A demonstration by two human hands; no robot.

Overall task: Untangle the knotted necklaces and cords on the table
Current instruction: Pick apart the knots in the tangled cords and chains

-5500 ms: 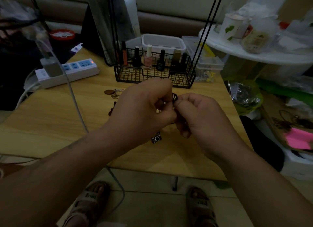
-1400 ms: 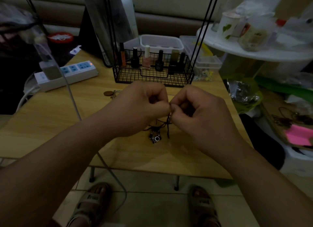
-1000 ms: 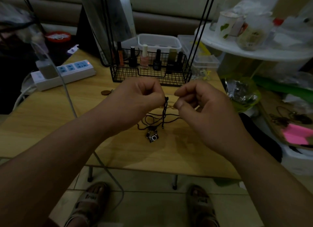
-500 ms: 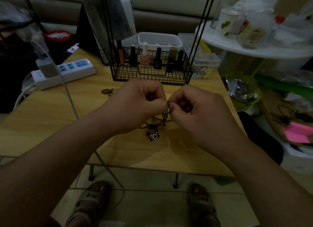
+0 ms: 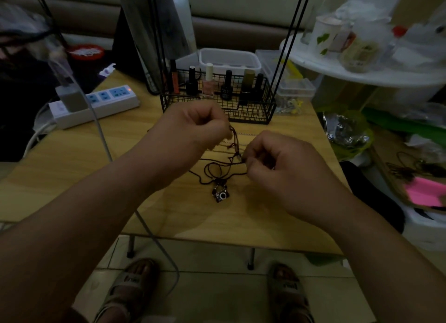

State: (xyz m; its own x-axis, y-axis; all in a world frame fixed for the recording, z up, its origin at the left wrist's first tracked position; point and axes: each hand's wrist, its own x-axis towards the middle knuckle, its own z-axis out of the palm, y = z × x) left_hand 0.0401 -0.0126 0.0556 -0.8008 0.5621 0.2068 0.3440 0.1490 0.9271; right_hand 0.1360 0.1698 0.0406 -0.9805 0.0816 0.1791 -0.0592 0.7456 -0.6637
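Note:
A dark cord necklace (image 5: 218, 169) lies in loops on the wooden table (image 5: 72, 168), and its small camera-shaped pendant (image 5: 222, 195) rests near the front of the loops. My left hand (image 5: 193, 127) pinches the upper end of the cord, lifted above the table. Lower and to the right, my right hand (image 5: 277, 163) pinches the same cord at a knotted stretch. Between the two hands the cord runs taut on a slant. A thin pale chain (image 5: 246, 134) lies on the table behind the hands.
A black wire basket (image 5: 251, 110) of nail polish bottles stands just behind the hands. A white power strip (image 5: 96, 105) with a plugged charger sits at the left, its cable (image 5: 101, 139) crossing the table. Clear plastic boxes (image 5: 294, 91) stand at the back right; clutter beside the table.
My hands, close together half a second ago, have drawn apart: the left rose and the right dropped toward me, stretching the cord between them.

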